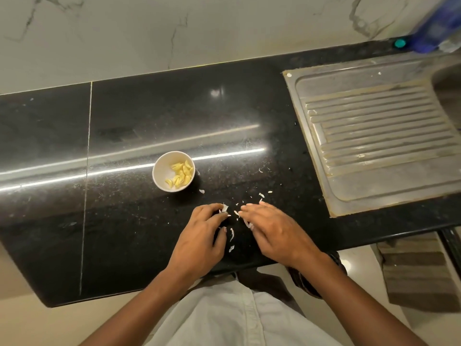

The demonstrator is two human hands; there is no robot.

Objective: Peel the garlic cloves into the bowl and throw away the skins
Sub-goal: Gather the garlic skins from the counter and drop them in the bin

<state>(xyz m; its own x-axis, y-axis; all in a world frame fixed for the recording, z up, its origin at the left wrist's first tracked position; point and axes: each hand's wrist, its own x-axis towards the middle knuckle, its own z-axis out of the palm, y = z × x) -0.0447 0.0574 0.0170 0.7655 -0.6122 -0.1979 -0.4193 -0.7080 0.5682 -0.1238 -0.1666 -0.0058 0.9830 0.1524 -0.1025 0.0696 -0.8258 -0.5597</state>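
Note:
A small white bowl [159, 174] stands on the black counter [124, 121] and holds several peeled yellow garlic cloves [181, 173]. In front of it, near the counter's front edge, lie several scattered white garlic skins [231, 234]. My left hand [199, 240] rests palm down on the counter with its fingers curled over a skin piece [225, 208] at the fingertips. My right hand [274, 233] lies opposite it, fingers bent towards the left hand, with skin bits under and beside them. I cannot tell whether either hand pinches a skin or only presses on it.
A steel sink drainboard [379, 136] is set into the counter at the right, its basin at the far right edge. A blue bottle [439, 26] and a teal cap [400, 43] stand at the back right by the marble wall. A striped mat [419, 270] lies on the floor.

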